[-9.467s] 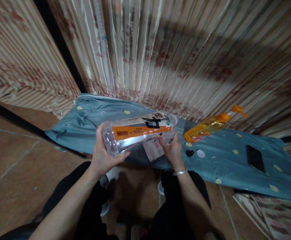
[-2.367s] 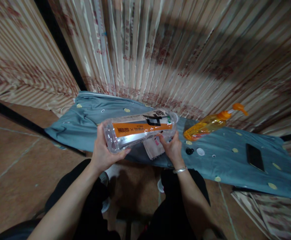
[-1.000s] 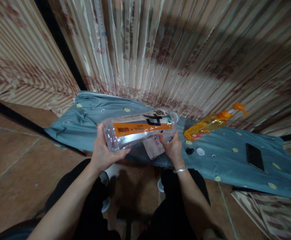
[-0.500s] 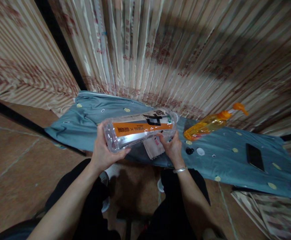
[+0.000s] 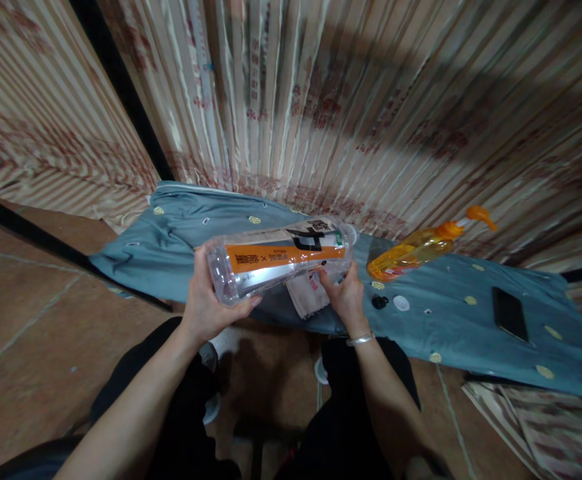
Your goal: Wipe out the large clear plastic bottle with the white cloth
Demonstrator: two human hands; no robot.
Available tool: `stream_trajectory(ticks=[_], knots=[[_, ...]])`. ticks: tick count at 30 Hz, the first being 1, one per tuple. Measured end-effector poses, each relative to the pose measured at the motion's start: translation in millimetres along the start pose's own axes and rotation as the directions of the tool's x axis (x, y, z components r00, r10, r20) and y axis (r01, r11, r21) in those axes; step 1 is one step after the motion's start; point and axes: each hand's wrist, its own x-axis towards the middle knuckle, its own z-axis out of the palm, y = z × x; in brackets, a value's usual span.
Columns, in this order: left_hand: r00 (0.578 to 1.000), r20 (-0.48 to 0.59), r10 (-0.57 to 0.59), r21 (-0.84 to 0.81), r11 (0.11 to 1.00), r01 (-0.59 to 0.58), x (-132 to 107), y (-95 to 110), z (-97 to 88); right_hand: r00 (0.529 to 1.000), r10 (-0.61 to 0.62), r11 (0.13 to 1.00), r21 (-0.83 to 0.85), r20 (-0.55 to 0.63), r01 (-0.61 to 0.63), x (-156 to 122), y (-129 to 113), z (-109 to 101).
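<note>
I hold a large clear plastic bottle with an orange label on its side, above the near edge of a table under a blue-grey cloth. My left hand is wrapped round the bottle's base. My right hand grips it near the neck end, fingers closed on it. A folded cloth or paper lies on the table just under the bottle.
An orange pump bottle stands to the right. A small black cap and a white cap lie near it. A black phone lies further right. Striped curtains hang behind; brown tiled floor lies left.
</note>
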Motion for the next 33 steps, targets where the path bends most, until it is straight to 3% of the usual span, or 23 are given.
stream_trajectory(ticks=[33], knots=[[1.000,-0.002,0.016,-0.012,1.000,-0.016,0.6,-4.7,0.1,1.000,-0.020,1.000,-0.010,-0.014,0.020,-0.7,3.8,2.1]])
